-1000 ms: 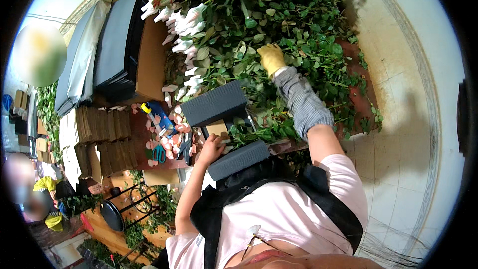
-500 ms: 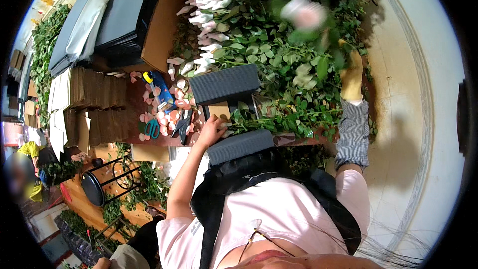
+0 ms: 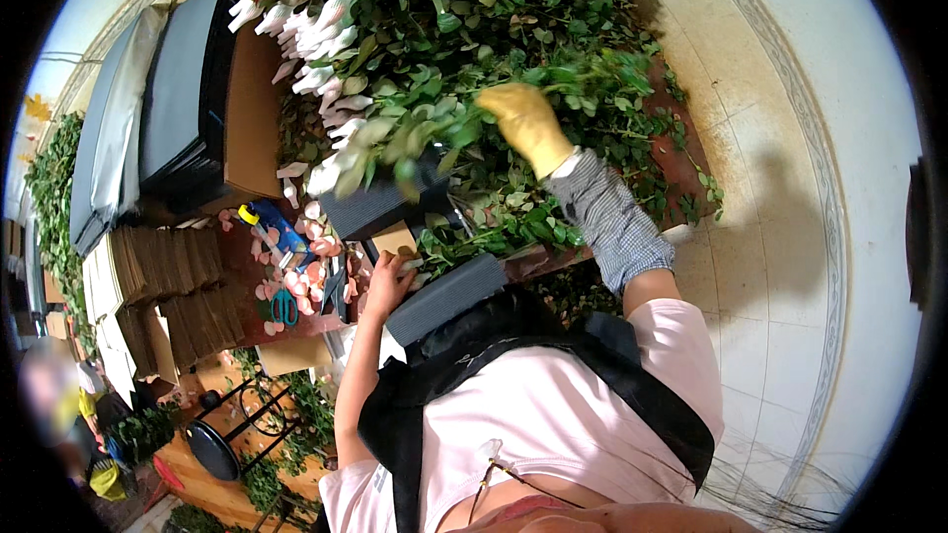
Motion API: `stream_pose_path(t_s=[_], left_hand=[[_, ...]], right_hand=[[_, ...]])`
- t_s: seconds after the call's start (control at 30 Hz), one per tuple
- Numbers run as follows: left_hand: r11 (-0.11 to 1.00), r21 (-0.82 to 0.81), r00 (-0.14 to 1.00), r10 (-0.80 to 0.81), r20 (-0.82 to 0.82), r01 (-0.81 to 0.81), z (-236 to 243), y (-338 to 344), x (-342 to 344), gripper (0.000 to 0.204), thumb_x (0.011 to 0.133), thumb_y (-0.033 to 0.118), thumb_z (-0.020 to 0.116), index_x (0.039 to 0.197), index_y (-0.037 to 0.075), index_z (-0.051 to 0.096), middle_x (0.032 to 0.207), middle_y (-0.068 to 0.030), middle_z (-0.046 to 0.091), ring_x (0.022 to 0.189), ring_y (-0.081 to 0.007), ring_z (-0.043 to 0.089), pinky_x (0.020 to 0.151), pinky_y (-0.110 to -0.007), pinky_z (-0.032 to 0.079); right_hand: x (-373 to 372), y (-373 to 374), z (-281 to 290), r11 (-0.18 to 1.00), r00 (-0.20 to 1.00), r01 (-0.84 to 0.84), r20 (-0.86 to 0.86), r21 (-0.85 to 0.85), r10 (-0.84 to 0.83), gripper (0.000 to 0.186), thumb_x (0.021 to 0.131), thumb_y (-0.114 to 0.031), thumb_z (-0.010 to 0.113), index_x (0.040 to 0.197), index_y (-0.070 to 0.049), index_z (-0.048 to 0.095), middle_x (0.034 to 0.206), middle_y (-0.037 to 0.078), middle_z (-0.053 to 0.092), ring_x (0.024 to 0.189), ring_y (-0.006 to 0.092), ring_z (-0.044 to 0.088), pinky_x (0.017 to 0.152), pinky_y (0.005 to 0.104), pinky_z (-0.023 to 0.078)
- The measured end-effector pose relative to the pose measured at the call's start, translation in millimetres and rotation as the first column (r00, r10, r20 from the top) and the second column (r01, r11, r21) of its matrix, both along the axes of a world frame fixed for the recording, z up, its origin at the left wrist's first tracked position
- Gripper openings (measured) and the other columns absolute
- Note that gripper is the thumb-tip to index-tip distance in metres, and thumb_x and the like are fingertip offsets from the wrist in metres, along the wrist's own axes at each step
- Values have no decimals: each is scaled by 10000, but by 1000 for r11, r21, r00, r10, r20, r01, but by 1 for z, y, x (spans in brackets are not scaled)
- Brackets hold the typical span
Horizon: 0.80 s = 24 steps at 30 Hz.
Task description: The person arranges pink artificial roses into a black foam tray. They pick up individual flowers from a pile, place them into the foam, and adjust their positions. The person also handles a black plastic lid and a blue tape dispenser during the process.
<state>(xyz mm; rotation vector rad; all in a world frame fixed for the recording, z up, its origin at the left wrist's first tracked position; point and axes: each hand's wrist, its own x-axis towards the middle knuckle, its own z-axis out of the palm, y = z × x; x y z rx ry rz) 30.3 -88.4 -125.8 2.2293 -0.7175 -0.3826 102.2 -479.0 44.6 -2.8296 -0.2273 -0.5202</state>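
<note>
My bare left hand (image 3: 392,278) rests with curled fingers at a brown card piece (image 3: 393,237) between two dark grey ridged blocks (image 3: 447,298), by rose stems (image 3: 513,227); what it grips is unclear. My right hand (image 3: 518,123), in a yellow glove, is closed on a leafy rose stem (image 3: 583,79), held over the pile of roses (image 3: 504,0). Leaves blurred by motion stretch left of the glove toward the white netted buds (image 3: 326,25), partly covering the far block (image 3: 355,207).
Black sheets in a carton (image 3: 183,89) and stacked brown card (image 3: 168,276) stand left. Petals, teal scissors (image 3: 283,306) and a blue-yellow tool (image 3: 267,232) lie on the red table (image 3: 237,257). A black stool (image 3: 212,444), a co-worker (image 3: 89,405) and a wall (image 3: 869,109) flank me.
My right hand swung out to the right with a rose in motion, then came back left over the pile with the stem lying crosswise. My left hand stays by the card.
</note>
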Motion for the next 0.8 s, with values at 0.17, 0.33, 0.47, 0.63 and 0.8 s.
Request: stream_pose_path(t_s=[0.17, 0.33, 0.47, 0.63, 0.8], left_hand=[[999, -31, 999, 11, -32, -12, 1, -6, 1, 339, 821, 164, 754, 1138, 63, 687, 1033, -181, 576, 1002, -392, 611, 871, -443, 511], [992, -88, 996, 85, -37, -88, -3, -1, -6, 403, 800, 127, 764, 1178, 66, 640, 1082, -176, 587, 1046, -398, 609, 911, -449, 503], [990, -89, 993, 106, -60, -111, -10, 3, -6, 459, 789, 117, 769, 1212, 50, 605, 1135, -178, 605, 1102, -403, 600, 932, -446, 503], [998, 64, 998, 26, 53, -29, 29, -5, -6, 304, 833, 226, 734, 1078, 53, 681, 1065, -166, 621, 1010, -365, 639, 869, -456, 527], [939, 338, 944, -165, 285, 62, 34, -6, 2, 345, 794, 305, 758, 1062, 92, 713, 1211, -136, 580, 1183, -334, 538, 1004, -465, 447]], right_hand=[[-36, -164, -28, 808, 782, 588, 285, -38, -555, 246, 901, 11, 555, 1083, -39, 713, 1068, 201, 701, 916, 334, 677, 807, 443, 563], [-71, -163, 38, 923, 876, 360, 290, 136, -385, 386, 843, 100, 595, 1195, -27, 685, 1157, 183, 699, 1065, 321, 675, 919, 404, 544], [-90, -58, 66, 979, 972, -35, -221, 199, 80, 542, 765, 197, 550, 1205, -90, 683, 1249, 112, 692, 1140, 277, 668, 1003, 345, 552], [-115, 13, -97, 992, 812, 111, -581, 53, -60, 280, 895, -24, 618, 1120, -132, 745, 1118, 93, 734, 994, 286, 708, 917, 392, 571], [-145, 12, -155, 998, 877, -14, -481, -53, -14, 245, 825, -57, 632, 1028, -88, 765, 1000, 131, 744, 933, 299, 707, 782, 427, 567]])
